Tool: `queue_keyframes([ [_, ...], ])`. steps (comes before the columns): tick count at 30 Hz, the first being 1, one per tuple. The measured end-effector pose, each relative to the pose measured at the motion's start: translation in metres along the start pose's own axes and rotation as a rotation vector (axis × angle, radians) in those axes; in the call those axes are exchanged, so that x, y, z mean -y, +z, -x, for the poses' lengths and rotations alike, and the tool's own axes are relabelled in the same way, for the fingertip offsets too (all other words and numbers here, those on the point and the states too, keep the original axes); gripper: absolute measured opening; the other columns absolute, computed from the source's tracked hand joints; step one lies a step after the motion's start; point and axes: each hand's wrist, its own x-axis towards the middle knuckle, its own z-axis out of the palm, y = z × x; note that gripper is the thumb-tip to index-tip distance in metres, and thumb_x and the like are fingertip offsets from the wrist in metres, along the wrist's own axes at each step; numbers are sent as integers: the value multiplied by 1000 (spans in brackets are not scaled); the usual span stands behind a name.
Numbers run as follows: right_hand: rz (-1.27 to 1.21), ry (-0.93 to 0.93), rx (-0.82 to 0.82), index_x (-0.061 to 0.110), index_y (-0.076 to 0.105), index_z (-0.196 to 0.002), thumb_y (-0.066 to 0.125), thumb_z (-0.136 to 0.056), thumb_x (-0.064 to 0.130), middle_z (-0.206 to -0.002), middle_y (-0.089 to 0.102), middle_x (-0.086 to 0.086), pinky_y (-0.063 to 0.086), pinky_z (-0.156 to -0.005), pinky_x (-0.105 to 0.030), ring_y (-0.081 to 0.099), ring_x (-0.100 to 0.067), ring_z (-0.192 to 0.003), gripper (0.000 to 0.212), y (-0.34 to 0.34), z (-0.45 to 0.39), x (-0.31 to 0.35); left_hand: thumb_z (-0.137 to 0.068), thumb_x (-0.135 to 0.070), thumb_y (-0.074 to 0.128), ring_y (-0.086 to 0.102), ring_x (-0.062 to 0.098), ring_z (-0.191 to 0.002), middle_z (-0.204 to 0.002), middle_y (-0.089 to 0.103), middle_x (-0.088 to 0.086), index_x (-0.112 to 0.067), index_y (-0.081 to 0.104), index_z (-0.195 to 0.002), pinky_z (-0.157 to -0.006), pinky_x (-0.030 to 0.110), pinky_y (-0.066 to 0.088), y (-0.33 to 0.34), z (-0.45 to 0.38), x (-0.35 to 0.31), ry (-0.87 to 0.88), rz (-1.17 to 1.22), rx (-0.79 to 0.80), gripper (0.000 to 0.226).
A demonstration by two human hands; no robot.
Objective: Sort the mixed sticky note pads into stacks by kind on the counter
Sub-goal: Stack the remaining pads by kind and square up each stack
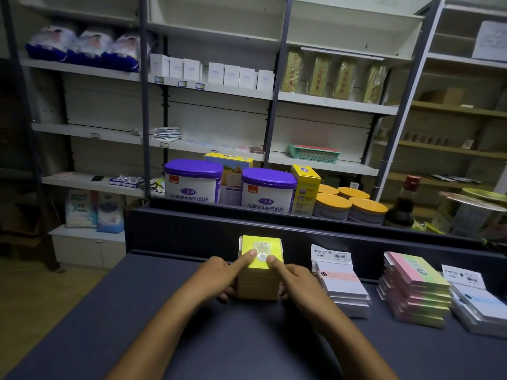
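A: What's nearest the camera?

B: 2 bare forearms reaching forward over the dark counter (109, 311). The left hand (219, 275) and right hand (295, 281) clasp a stack of yellow pads (259, 281) from either side, each index finger laid flat on the top pad while the other fingers curl round the stack's sides.

A: So the stack is held?

B: Gripped between both hands, standing on the counter near its back edge, roughly centre.

A: And to the right?

B: 3 more piles on the counter. Just beside the right hand, a stack of white pads (343, 286) with a packaged header card on top. Next, apart from it, a stack of pink-and-green pads (417, 294). At the far right edge, a stack of white-and-blue pads (477, 305).

A: Behind the counter?

B: A raised ledge with 2 purple-lidded tins (193, 182), 2 yellow boxes (304, 187), 4 orange-lidded tins (348, 205) and a dark bottle (403, 204). Farther back, shelves (329, 102) carry white boxes, blue packets and a green basket (314, 153).
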Motion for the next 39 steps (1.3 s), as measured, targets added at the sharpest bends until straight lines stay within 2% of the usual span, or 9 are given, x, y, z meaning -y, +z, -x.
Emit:
queue_keyframes([
  [3, 5, -80, -40, 21, 48, -141, 51, -60, 94, -126, 64, 0, 51, -101, -39, 62, -15, -112, 109, -7, 2, -1, -51, -93, 59, 63, 15, -69, -79, 64, 2, -4, 71, -111, -71, 27, 54, -13, 3, 3, 31, 54, 66, 108],
  [6, -10, -215, -25, 31, 27, -153, 68, -67, 67, -141, 47, 6, 49, -101, -29, 55, -11, -123, 102, -18, 6, 1, -55, -71, 77, 67, 11, -96, -121, 61, -1, -19, 52, -138, -76, 29, 60, -21, 6, 1, 197, -31, -44, 101],
  [9, 40, -312, 5, 38, 30, -150, 79, -76, 42, -140, 47, 13, 50, -90, -13, 55, -3, -122, 89, -20, 5, -1, -62, -42, 85, 63, 10, -107, -135, 52, -4, -28, 40, -147, -81, 26, 58, -18, 8, -3, 381, -95, -90, 97],
  [13, 73, -386, -20, 37, 41, -144, 79, -81, 29, -137, 57, 12, 47, -87, -6, 53, 12, -113, 74, -17, 2, -2, -69, -29, 86, 65, 11, -106, -132, 57, 0, -25, 42, -147, -89, 23, 55, -13, 4, 0, 449, -116, -130, 90],
  [23, 57, -384, -25, 39, 41, -145, 77, -83, 31, -134, 54, 15, 48, -82, -5, 55, 10, -110, 73, -15, -2, -6, -69, -27, 86, 67, 11, -100, -130, 58, -1, -27, 46, -144, -83, 22, 57, -10, 0, 3, 449, -63, -154, 85],
  [30, 18, -359, -16, 39, 41, -146, 78, -83, 29, -135, 56, 11, 53, -86, -14, 59, 0, -115, 74, -14, -2, -7, -70, -24, 86, 67, 9, -102, -131, 58, -1, -25, 46, -144, -79, 15, 56, -9, 1, 3, 444, -32, -137, 83],
  [35, 79, -237, 15, 26, 31, -150, 89, -70, 25, -134, 56, 5, 56, -93, -26, 63, -5, -110, 99, -12, -6, -17, -60, -24, 93, 69, 13, -101, -132, 59, 3, -18, 44, -143, -88, 30, 58, -10, -6, 13, 357, -107, -37, 97],
  [37, 162, -170, 66, 20, 35, -144, 90, -69, 18, -121, 61, 5, 57, -85, -20, 65, -3, -98, 94, -8, -4, -18, -58, -24, 94, 69, 11, -96, -130, 58, 1, -21, 42, -141, -87, 31, 58, -5, -5, 17, 319, -200, 5, 98],
  [39, 210, -147, 92, 17, 43, -136, 85, -73, 10, -106, 64, 8, 55, -75, -14, 66, -3, -89, 76, -4, -3, -19, -59, -23, 93, 69, 9, -90, -126, 56, -1, -26, 40, -141, -82, 27, 59, -1, -4, 19, 307, -279, -17, 98],
])
